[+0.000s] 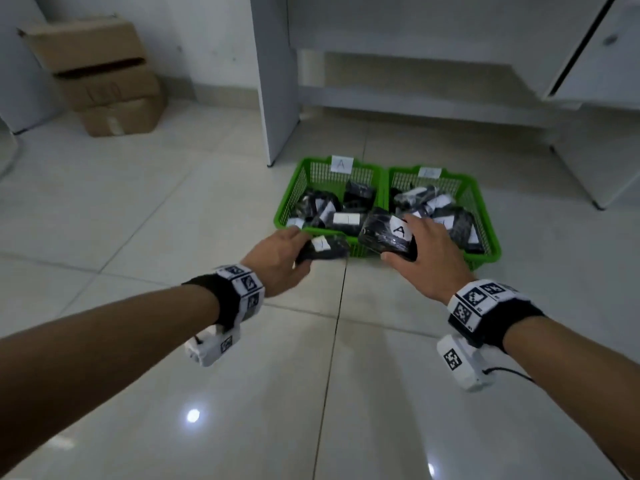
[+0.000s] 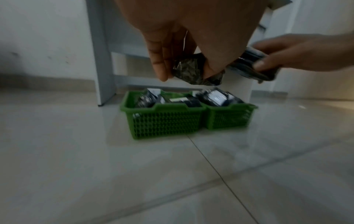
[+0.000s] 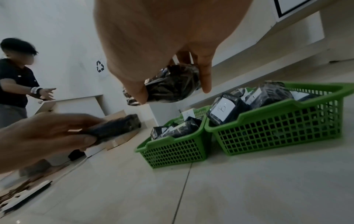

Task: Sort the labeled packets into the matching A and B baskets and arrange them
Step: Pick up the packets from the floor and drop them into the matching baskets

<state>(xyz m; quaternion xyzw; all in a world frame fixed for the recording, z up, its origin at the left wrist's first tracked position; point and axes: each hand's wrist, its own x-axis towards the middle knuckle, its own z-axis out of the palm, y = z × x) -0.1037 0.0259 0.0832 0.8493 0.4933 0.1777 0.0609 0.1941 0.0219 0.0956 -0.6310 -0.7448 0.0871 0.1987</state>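
Looking down from the head view, the left hand held a small black packet with a white label, its fingers curled round the packet's near end, just in front of the near rim of the left green basket, which carried an "A" card on its far wall. The right hand gripped a larger black packet marked "A", thumb under its near edge and fingers over the top, above the near walls where the two baskets met. The right basket stood touching the left one on the tiled floor; both held several black packets with white labels. Stacked cardboard boxes sat by the far wall. In the left wrist view, the left hand's fingers pinched the crinkled black packet in the air above the baskets, and the right hand came in from the right, gripping its own packet. In the right wrist view, thumb and fingers clamped the wrapped packet above the floor, the left hand held its packet lower left, and a packet marked "B" lay in the nearer basket. Another person in a dark shirt stood in the background on the left.
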